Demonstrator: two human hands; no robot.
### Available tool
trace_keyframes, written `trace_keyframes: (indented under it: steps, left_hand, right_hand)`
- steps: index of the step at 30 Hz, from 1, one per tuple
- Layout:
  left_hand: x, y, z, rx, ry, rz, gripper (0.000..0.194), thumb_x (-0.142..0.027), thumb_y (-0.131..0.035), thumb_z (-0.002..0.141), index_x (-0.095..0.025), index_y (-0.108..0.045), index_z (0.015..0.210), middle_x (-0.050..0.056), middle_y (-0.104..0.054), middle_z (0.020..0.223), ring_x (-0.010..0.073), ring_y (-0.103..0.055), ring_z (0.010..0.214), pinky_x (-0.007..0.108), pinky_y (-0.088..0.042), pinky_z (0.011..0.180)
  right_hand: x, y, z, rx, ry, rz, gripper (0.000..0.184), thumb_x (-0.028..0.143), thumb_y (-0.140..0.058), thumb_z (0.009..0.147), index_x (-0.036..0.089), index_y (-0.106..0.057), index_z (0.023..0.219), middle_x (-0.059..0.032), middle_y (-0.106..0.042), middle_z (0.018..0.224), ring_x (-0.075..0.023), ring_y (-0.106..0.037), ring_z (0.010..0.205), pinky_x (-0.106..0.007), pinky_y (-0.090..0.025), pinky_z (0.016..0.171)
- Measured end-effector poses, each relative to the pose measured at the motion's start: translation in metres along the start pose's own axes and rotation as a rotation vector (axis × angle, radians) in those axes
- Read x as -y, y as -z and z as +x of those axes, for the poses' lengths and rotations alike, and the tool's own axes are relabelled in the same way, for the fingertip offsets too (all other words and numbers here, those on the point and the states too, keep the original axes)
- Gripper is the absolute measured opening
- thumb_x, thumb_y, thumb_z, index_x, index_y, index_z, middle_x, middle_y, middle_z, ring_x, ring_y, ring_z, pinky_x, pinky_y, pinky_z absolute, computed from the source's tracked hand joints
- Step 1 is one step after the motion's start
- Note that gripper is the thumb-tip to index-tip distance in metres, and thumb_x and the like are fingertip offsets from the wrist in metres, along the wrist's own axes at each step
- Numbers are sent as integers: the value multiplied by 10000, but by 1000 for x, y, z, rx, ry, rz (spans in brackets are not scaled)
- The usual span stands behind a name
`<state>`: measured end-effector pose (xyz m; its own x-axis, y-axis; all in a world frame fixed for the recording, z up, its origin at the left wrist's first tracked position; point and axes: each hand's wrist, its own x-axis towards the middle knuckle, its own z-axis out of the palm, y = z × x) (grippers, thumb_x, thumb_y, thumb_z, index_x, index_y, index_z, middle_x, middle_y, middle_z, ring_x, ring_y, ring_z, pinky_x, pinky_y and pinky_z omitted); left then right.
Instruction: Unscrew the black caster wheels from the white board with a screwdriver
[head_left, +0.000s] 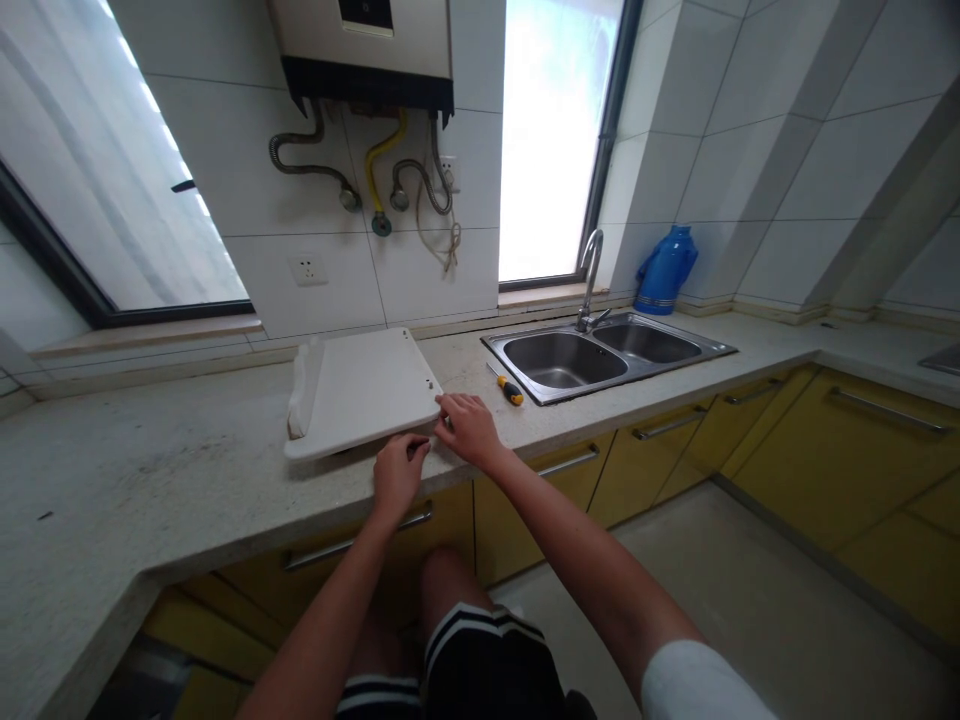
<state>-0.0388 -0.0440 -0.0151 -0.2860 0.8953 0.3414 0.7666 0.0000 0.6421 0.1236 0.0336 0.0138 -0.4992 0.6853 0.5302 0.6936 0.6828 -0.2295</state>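
Observation:
A flat white panel [367,385] lies on the worktop in front of me, with a raised strip along its left side and small dark holes or fittings near its right edge. At its near right corner, my right hand [471,432] has its fingers closed together against the edge; whatever is between the fingertips is hidden. My left hand [397,474] is just below the panel's front edge, thumb and fingers pinched around something small and dark that I cannot make out. To the right of the panel rests a screwdriver [511,391] with a yellow and black handle.
The stone worktop [202,450] runs along the wall and turns at both ends. A double steel sink [525,372] with a tap [591,275] is set in at the right. Behind it stands a blue thermos [666,270]. A water heater [367,50] hangs above, with hoses below.

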Motion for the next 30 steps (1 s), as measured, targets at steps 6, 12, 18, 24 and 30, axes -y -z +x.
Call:
trace_keyframes:
  steps: [6, 12, 18, 24, 30]
  left_hand:
    - [-2, 0, -1, 5, 3, -27, 147, -209, -724, 997, -201, -868, 1022, 90, -867, 1075, 248, -794, 936, 339, -576, 893]
    - [-4, 1, -3, 12, 5, -36, 137, -193, -733, 993, -202, -868, 1011, 91, -862, 1079, 245, -791, 937, 330, -573, 902]
    - [-5, 3, -5, 15, 8, -46, 135, -186, -745, 981, -201, -875, 1014, 85, -857, 1062, 236, -780, 883, 329, -575, 869]
    - [-4, 5, -12, 7, 2, -59, 134, -202, -743, 977, -216, -876, 993, 78, -853, 1075, 242, -788, 920, 336, -584, 905]
    - [-4, 6, -13, 9, -8, -81, 140, -222, -743, 968, -219, -877, 1008, 77, -856, 1058, 251, -781, 917, 349, -581, 899]
  right_hand:
    - [1, 1, 0, 38, -14, -45, 408, 451, -740, 1079, 193, -707, 1393, -111, -729, 1419, -257, -737, 1248, -505, -652, 1085]
    - [0, -1, -1, 64, -27, -65, 413, 454, -743, 1077, 190, -706, 1393, -110, -729, 1415, -257, -739, 1243, -503, -655, 1078]
    - [0, -2, -4, 66, -32, -70, 416, 453, -743, 1077, 191, -704, 1399, -112, -726, 1422, -260, -736, 1252, -507, -652, 1084]
    - [-2, -7, -8, 74, -39, -76, 420, 454, -743, 1077, 192, -703, 1403, -113, -724, 1427, -261, -735, 1255, -508, -652, 1084]
    - [-5, -13, -15, 101, -54, -86, 420, 456, -744, 1075, 191, -704, 1399, -112, -725, 1424, -260, -736, 1250, -506, -654, 1080]
